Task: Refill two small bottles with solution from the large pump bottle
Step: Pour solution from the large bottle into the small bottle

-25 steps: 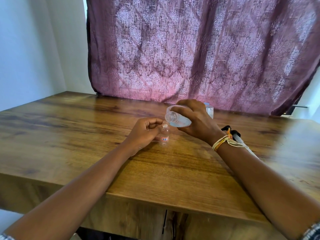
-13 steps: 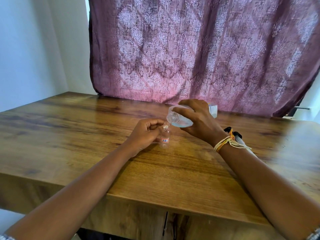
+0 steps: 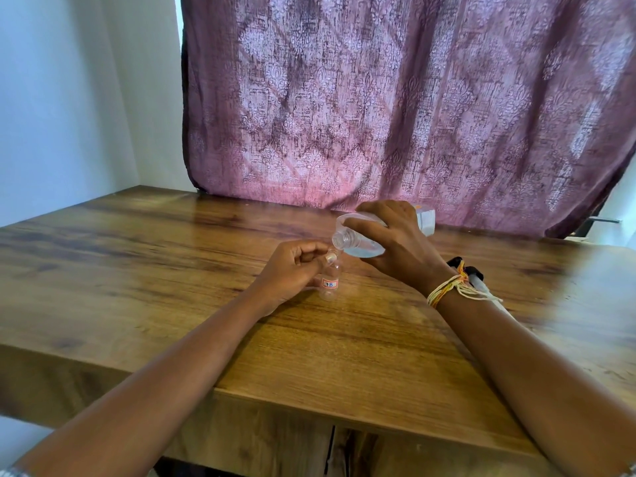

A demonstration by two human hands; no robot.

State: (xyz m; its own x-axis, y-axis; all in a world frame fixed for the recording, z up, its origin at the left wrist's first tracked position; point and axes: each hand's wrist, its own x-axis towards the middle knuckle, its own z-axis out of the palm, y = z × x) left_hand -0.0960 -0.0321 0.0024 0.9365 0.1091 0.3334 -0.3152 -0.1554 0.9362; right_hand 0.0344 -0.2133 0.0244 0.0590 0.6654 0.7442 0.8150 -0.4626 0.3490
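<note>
A small clear bottle (image 3: 329, 283) with a white label marked in red stands upright on the wooden table (image 3: 172, 270). My left hand (image 3: 292, 270) grips it near the neck, thumb at the mouth. My right hand (image 3: 395, 246) holds the large clear bottle (image 3: 361, 244) tipped on its side, pump removed. Its open threaded neck sits just above and to the right of the small bottle's mouth. Clear liquid pools in the lower side of the large bottle. A second small bottle is not visible.
A black-topped pump part with a white tube (image 3: 476, 278) lies on the table behind my right wrist. A purple patterned curtain (image 3: 395, 115) hangs along the far edge. The table's front edge (image 3: 344, 407) is close to me.
The large bottle's neck has come down slightly, closer to the small bottle's mouth. My left hand has stayed on the small bottle.
</note>
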